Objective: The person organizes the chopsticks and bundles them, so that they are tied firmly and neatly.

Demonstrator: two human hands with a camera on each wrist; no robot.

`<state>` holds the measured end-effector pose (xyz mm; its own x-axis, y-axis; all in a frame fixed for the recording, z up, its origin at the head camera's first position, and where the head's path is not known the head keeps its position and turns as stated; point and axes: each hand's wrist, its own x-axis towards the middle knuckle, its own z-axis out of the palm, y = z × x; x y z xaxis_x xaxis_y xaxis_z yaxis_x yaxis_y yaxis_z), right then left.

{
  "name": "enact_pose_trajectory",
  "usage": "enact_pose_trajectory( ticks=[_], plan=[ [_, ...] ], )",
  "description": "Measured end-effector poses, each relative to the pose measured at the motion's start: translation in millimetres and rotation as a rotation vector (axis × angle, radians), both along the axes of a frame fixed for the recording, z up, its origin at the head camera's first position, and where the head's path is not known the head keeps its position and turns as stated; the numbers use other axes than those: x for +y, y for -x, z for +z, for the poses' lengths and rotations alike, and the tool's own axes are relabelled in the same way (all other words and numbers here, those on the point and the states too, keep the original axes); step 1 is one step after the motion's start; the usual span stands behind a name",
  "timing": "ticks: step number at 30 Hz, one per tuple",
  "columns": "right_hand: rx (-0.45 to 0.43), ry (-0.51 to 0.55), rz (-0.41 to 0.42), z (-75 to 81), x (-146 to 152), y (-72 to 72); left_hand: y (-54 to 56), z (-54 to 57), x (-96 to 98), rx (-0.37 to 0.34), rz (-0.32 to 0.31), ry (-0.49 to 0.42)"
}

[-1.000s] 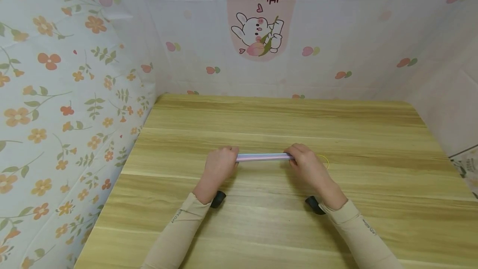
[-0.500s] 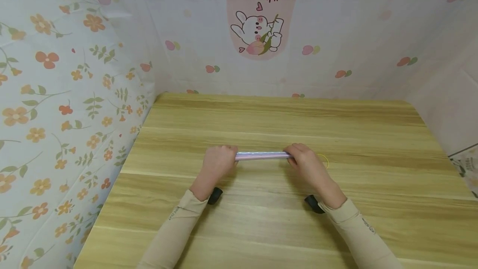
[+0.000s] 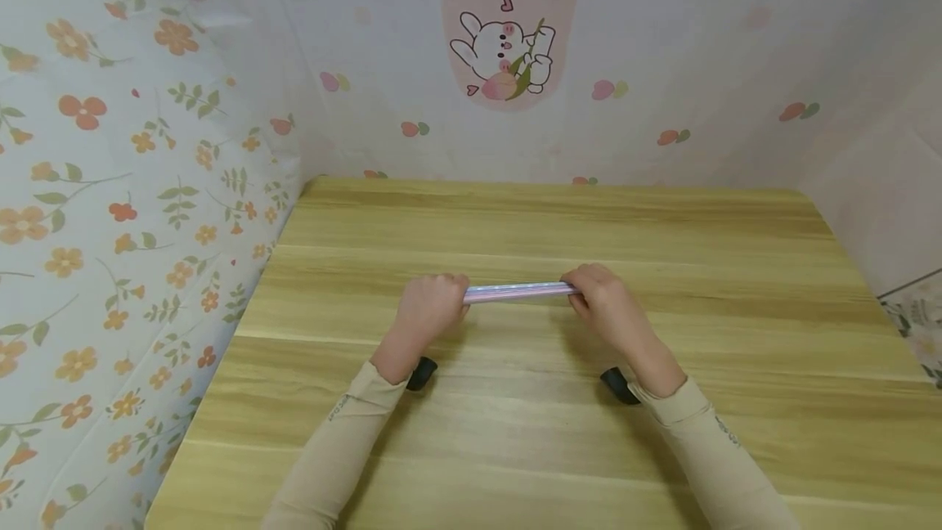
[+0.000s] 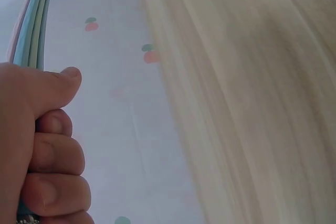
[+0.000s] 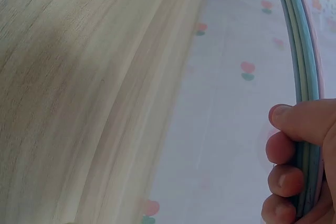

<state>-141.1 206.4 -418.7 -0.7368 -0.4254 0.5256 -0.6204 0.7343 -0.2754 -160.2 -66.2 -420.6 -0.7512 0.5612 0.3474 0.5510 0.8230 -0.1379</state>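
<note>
Between my two hands stretches a bundle of slim pastel sticks point(image 3: 515, 293), blue, green, pink and lilac. Their exact kind is unclear. My left hand point(image 3: 432, 303) grips one end. In the left wrist view its fingers point(image 4: 58, 153) curl round the bundle point(image 4: 32, 30), and a small shiny bit shows below them. My right hand point(image 3: 605, 305) grips the other end. The right wrist view shows its thumb and curled fingers around the bundle point(image 5: 300, 40), which bows slightly there. In the head view, the sticks lie roughly level over the table; the gripped ends are largely hidden.
A wood-grain table point(image 3: 515, 432) lies under both forearms. Behind it hangs a pale curtain point(image 3: 353, 31) with a rabbit print, and a flowered curtain point(image 3: 147, 211) hangs at the left. Black pieces point(image 3: 620, 385) sit at both wrists.
Both hands have shifted slightly up in the head view, the right a little higher, so the bundle now tilts. The yellow loop beside the right hand no longer shows.
</note>
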Motion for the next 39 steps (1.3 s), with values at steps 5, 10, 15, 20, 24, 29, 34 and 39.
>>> enact_pose_trajectory(
  ticks=[5, 10, 15, 20, 24, 29, 34, 39],
  plan=[
    [0.032, 0.002, -0.025, 1.3, -1, 1.3, 0.9, 3.4, -0.5, 0.019, -0.006, 0.003],
    [0.074, 0.030, -0.095, 4.0, -2, 0.8, 1.3, 5.9, 0.1, 0.023, 0.015, -0.005],
    [0.056, 0.105, -0.119, 3.1, -3, 0.7, 1.6, 8.1, 1.8, 0.033, 0.041, -0.027],
    [0.051, 0.158, -0.098, 2.4, -5, 0.5, 1.8, 10.5, 4.0, -0.002, 0.086, -0.026],
    [0.054, 0.173, -0.091, 2.8, -5, 0.6, 1.2, 11.5, 4.6, -0.013, 0.096, -0.016],
    [0.048, 0.180, -0.084, 3.5, -3, -0.1, 0.0, 11.7, 3.8, 0.011, 0.070, -0.003],
    [0.048, 0.173, -0.073, 4.2, -2, -1.4, -0.4, 12.1, 2.5, 0.036, 0.053, -0.007],
    [0.051, 0.155, -0.070, 5.9, -1, -1.6, -0.7, 12.9, 1.7, 0.035, 0.043, -0.009]
  ],
)
